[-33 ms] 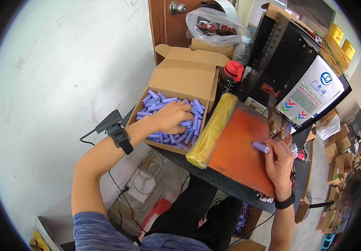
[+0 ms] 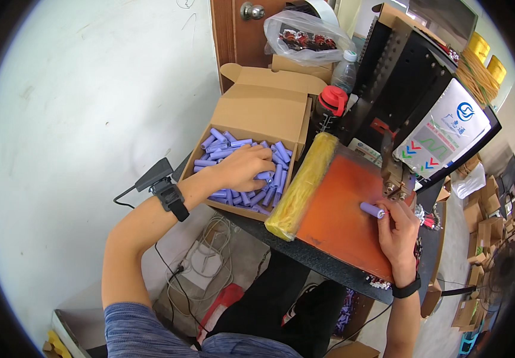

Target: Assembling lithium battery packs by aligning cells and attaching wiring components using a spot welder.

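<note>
Pale wall (image 2: pixel 78 119) fills the left side, a cable and plug trailing down by the floor. Now the left hand (image 2: pixel 242 169), black band on the wrist, is down in the carton (image 2: pixel 257 107), fingers curled into the heap of purple cells (image 2: pixel 233 149) — whether it has pinched one yet I cannot tell, the knuckles hide it. Best here, I'd judge, to lift a single cell cleanly by its middle so the heap does not spill over the low front wall. Moving across: a yellow roll (image 2: pixel 302 185) lies along the edge of the orange mat (image 2: pixel 335 215). On that mat the right hand (image 2: pixel 397 232) has one cell (image 2: pixel 372 209) pinned between fingertips, lying flat, its end just beside the metal head (image 2: pixel 396 179) of the black machine (image 2: pixel 412 89). Keeping it square to the head and fingers clear of the tip looks the careful way. Behind stand a red-capped bottle (image 2: pixel 329 107), a bag (image 2: pixel 305 36) of parts and a wooden door (image 2: pixel 239 30). Far right, cartons crowd the floor.
</note>
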Action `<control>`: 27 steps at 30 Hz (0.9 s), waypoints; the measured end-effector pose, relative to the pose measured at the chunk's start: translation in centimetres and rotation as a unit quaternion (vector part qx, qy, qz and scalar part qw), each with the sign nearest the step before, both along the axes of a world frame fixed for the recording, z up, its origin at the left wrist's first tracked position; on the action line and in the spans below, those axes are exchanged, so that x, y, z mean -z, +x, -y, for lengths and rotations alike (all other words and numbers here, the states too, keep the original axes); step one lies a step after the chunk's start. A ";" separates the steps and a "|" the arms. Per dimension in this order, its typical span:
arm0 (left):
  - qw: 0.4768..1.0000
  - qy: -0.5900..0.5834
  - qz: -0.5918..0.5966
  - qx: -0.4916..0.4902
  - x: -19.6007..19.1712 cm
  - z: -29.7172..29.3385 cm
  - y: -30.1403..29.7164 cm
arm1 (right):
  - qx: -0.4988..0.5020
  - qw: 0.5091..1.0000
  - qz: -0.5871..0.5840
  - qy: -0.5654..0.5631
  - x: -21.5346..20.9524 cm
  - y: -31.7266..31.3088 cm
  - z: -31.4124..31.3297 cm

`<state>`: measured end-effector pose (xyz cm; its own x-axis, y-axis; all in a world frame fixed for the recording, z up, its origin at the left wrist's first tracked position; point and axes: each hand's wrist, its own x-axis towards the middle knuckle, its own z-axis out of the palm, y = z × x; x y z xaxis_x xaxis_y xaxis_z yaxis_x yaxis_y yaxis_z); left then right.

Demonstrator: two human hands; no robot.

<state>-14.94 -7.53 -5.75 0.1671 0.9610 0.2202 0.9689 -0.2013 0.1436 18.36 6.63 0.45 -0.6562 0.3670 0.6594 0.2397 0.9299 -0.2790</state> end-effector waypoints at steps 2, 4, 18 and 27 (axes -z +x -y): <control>0.998 0.034 0.047 0.010 -0.1 0.2 0.0 | -0.009 1.000 -0.006 -0.001 0.0 -0.1 0.0; 0.995 0.056 0.075 0.033 0.2 0.1 -0.6 | -0.011 1.000 -0.008 0.000 0.0 -0.1 0.1; 0.887 0.101 0.445 -0.070 0.0 -0.1 0.7 | -0.003 0.995 -0.032 -0.094 -1.3 2.0 0.4; 0.680 0.177 0.686 -0.188 -1.9 7.2 3.7 | 0.065 0.951 0.096 -0.287 -4.0 19.2 5.2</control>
<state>-11.22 -14.68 -3.83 -0.6718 0.7252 0.1507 -0.0349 -0.2342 0.9716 37.60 1.43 4.50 -0.6689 0.7161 0.1995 0.4389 0.5970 -0.6715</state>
